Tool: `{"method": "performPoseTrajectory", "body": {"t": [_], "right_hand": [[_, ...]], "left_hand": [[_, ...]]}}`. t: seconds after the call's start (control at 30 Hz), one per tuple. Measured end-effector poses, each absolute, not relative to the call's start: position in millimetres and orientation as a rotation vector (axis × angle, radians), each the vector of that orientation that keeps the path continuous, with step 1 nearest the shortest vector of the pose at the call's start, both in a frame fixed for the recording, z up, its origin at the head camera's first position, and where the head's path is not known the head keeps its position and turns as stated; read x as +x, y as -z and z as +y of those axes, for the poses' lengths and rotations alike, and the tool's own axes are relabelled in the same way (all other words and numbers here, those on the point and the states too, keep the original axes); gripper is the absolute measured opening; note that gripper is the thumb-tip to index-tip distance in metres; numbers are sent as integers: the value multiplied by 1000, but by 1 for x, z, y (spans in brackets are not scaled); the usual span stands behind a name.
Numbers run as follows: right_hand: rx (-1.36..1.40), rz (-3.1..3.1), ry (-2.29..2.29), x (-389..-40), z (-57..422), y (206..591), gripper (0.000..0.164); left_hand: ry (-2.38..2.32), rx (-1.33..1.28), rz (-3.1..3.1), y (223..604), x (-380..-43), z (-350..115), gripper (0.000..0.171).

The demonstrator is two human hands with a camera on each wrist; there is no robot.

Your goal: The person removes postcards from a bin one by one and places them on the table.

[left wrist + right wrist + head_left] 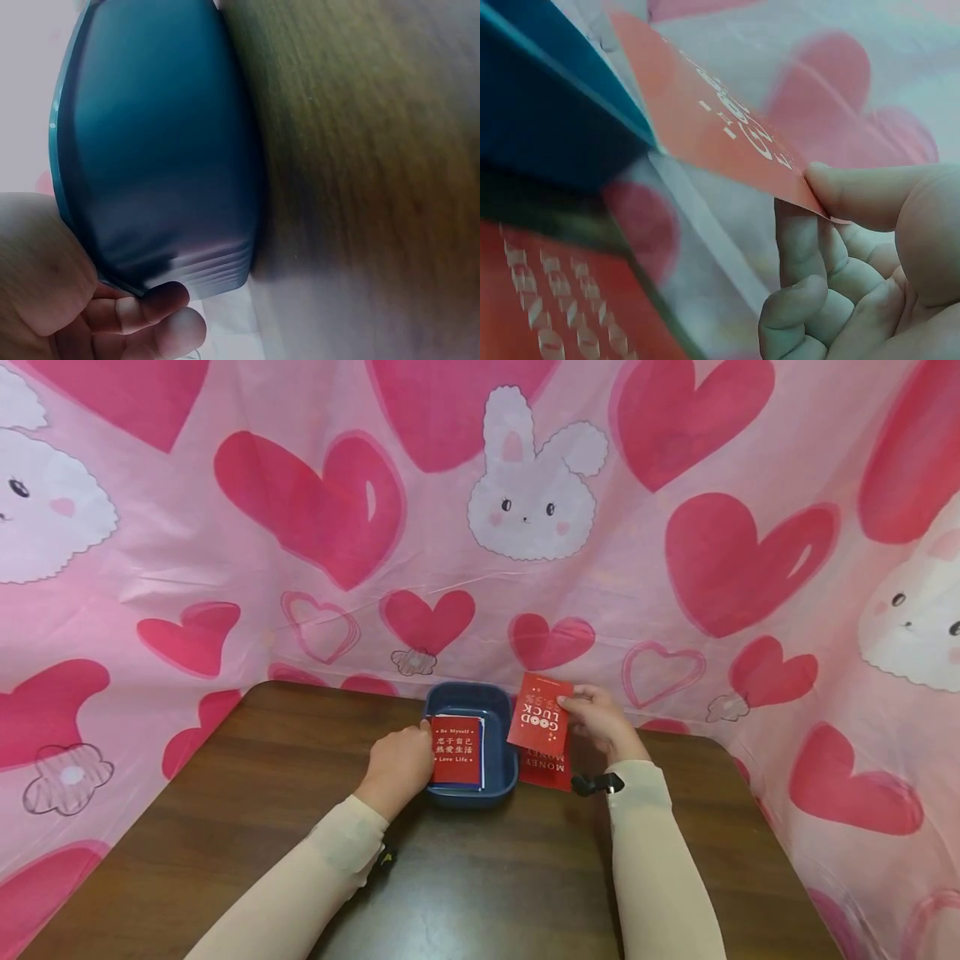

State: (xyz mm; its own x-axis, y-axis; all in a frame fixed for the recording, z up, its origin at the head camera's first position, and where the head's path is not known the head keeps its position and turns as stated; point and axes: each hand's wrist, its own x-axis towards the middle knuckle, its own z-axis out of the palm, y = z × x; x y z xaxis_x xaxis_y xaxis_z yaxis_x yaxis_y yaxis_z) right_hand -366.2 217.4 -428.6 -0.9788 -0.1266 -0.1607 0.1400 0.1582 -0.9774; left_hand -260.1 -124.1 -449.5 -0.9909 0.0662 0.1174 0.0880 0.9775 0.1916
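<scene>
Over table (300, 752), arms (663, 860) outstretched, right grip (602, 720) pinches red card (537, 697) (left grip (397, 764) holds bin (472, 800)).

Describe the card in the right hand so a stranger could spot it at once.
On the brown table stands a blue bin, with the right hand beside it. That hand pinches a red card. Reading GOOD LUCK in white, upside down in the head view, it differs from the MONEY card partly hidden beneath it and the Be Myself card in the bin.
</scene>
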Motion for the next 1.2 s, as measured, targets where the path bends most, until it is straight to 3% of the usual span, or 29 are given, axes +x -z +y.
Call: {"method": "performPoseTrajectory", "body": {"t": [0.47, 0.7, 1.0, 1.2], "right_hand": [[169, 2240, 1712, -365, 266, 471, 35], [141, 2306, 1660, -365, 262, 483, 41], [62, 2667, 1316, -366, 252, 486, 31], [-3, 2946, 1013, -393, 261, 513, 36]], "left_hand": [[327, -96, -3028, 449, -257, -124, 69], [292, -110, -3028, 450, -257, -122, 65], [281, -101, -3035, 450, -256, -121, 67], [291, -109, -3035, 451, -257, -121, 66]]}}
